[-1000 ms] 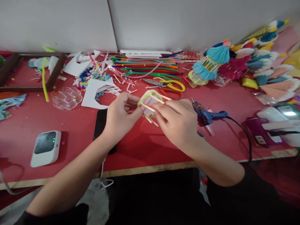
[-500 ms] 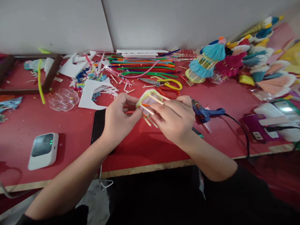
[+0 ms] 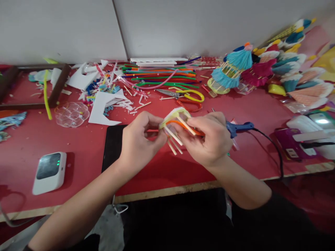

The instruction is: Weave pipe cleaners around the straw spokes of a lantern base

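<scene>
My left hand (image 3: 142,141) pinches the left edge of a small craft piece with a pale yellow rim (image 3: 180,111), from which several short wooden sticks (image 3: 173,135) point down toward me. An orange pipe cleaner (image 3: 178,122) runs between the sticks across the piece. My right hand (image 3: 209,139) is closed on its right end, with fingertips close against the sticks. Both hands are raised over the table's front part. The fingers hide some of the piece's underside.
Behind my hands lie scissors (image 3: 191,96) and a row of coloured pipe cleaners (image 3: 162,78). A blue glue gun (image 3: 239,128) with a cord is at right, near a blue paper-topped craft (image 3: 231,68). A black phone (image 3: 112,146) and white device (image 3: 49,172) lie at left.
Both hands and the craft piece have shifted slightly right and down in view. My right hand has drawn away to the right, and more of the orange pipe cleaner shows.
</scene>
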### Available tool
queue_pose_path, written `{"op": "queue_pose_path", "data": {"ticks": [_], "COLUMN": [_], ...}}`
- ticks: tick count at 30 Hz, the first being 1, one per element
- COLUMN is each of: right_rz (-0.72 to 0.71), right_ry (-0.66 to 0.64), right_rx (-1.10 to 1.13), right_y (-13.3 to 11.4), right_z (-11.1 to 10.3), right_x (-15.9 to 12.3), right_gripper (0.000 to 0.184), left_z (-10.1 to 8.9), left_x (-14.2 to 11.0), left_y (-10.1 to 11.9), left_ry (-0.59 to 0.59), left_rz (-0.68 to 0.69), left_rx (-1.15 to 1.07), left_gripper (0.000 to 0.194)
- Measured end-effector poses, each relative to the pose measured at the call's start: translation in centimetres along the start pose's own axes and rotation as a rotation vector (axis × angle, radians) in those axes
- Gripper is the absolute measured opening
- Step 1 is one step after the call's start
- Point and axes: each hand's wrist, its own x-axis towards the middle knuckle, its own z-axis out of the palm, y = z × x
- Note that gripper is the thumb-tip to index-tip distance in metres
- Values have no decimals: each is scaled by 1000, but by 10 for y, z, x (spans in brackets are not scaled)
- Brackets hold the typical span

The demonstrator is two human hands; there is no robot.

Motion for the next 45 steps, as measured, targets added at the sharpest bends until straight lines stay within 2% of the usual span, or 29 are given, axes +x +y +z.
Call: {"op": "queue_pose_path", "data": {"ticks": [5, 13, 20, 24, 27, 29, 32, 35, 39, 45], "right_rz": [-35, -90, -45, -12, 39, 82, 149, 222, 297, 417], "right_ry": [-58, -31, -55, -84, -28, -1, -38, -99, -172, -189], "right_rx": [-23, -25, -17, 53, 93, 111, 131, 164, 218, 281], "right_y": [5, 5, 4, 1, -1, -1, -2, -2, 0, 4], "right_z": [7, 6, 5, 4, 1, -1, -3, -3, -1, 5], "right_x": [-1, 0, -1, 0, 2, 3, 4, 5, 5, 2], "right_gripper": [9, 14, 8, 15, 28, 39, 48, 45, 30, 26], "left_z": [0, 0, 0, 0, -1, -2, -1, 1, 0, 0], "left_x": [-2, 0, -1, 0, 1, 1, 0, 0, 1, 2], "left_y": [1, 2, -1, -1, 0, 1, 2, -1, -8, -8], "left_ry": [32, 14, -7, 25, -2, -19, 2, 24, 25, 50], "left_rz": [28, 24, 30, 15, 18, 37, 52, 62, 44, 23], "left_rx": [63, 46, 34, 46, 91, 130, 158, 143, 99, 114], "left_gripper": [15, 16, 17, 23, 36, 35, 27, 26, 30, 29]}}
